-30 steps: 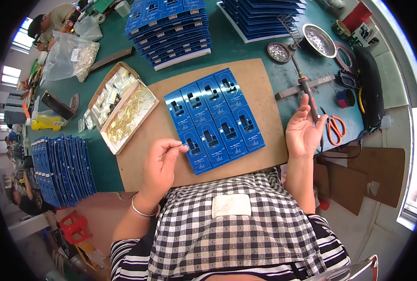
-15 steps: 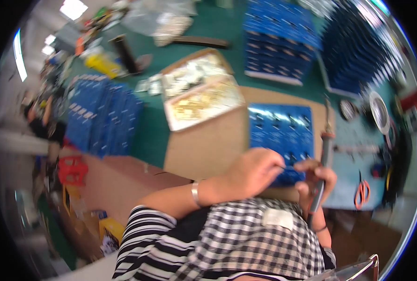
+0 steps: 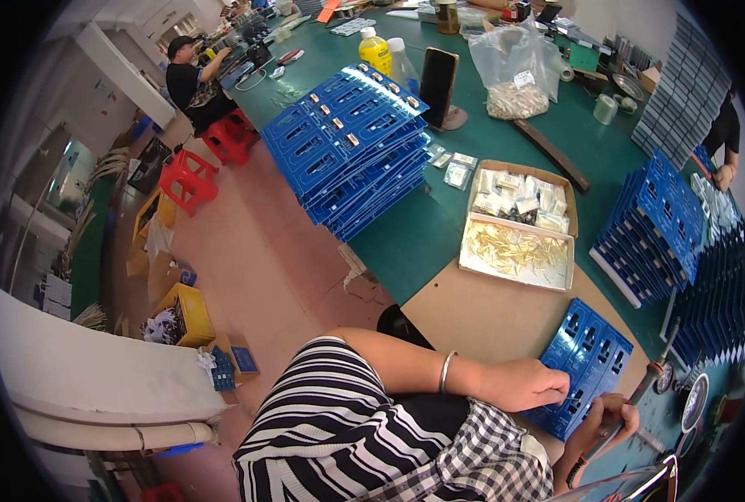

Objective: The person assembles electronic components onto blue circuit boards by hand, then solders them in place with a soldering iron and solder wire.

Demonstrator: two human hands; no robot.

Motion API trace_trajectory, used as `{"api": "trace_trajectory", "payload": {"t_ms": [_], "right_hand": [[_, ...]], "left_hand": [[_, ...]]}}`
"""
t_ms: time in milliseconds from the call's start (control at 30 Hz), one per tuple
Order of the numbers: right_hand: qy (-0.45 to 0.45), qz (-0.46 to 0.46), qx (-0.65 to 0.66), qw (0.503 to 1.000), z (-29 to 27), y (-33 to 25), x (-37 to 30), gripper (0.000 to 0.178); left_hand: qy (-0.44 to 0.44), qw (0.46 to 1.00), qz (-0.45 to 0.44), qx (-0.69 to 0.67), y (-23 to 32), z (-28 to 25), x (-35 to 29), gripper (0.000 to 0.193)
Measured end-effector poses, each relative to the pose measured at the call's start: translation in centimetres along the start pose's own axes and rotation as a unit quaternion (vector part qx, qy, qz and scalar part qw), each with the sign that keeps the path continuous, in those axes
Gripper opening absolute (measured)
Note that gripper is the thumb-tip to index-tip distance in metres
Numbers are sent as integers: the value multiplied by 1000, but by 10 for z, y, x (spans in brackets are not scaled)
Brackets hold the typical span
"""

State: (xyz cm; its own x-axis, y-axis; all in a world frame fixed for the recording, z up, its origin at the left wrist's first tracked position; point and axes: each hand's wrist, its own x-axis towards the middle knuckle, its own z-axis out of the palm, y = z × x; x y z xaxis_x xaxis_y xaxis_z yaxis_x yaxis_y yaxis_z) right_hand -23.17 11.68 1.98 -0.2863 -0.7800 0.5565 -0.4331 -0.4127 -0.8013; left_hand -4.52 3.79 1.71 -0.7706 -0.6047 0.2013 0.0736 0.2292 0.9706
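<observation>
fingers of the left hand (image 3: pixel 523 385) are pinching together over the blue board (image 3: pixel 590 366), though whether they are gripping anything small i cannot tell. fingers of the right hand (image 3: pixel 613 412) are gripping a soldering iron (image 3: pixel 652 376), its tip pointing forward, away from them. the board is lying on the brown mat (image 3: pixel 473 322), beneath the left fingertips and just beside the right ones. beyond the left fingers, a box (image 3: pixel 514 283) is holding gold pins (image 3: pixel 506 248). close handwork at the board is seemingly going on; using the iron would be calling for its tip turning boardward.
</observation>
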Motion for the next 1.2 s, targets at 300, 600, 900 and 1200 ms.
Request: {"api": "trace_trajectory", "payload": {"t_ms": [300,600,900,1200], "right_hand": [[-65,-36,13,997,-34,23,9,52],[-156,-102,-135,973,-97,-12,70,40],[102,168,209,958,-44,4,33,32],[-61,221,-21,973,-38,6,43,22]], "left_hand": [[-75,971,-118,193,22,-40,12,13],[221,965,-140,-19,11,-110,25,4],[101,948,-65,295,4,-94,51,7],[78,916,3,393,-5,-85,59,13]]}}
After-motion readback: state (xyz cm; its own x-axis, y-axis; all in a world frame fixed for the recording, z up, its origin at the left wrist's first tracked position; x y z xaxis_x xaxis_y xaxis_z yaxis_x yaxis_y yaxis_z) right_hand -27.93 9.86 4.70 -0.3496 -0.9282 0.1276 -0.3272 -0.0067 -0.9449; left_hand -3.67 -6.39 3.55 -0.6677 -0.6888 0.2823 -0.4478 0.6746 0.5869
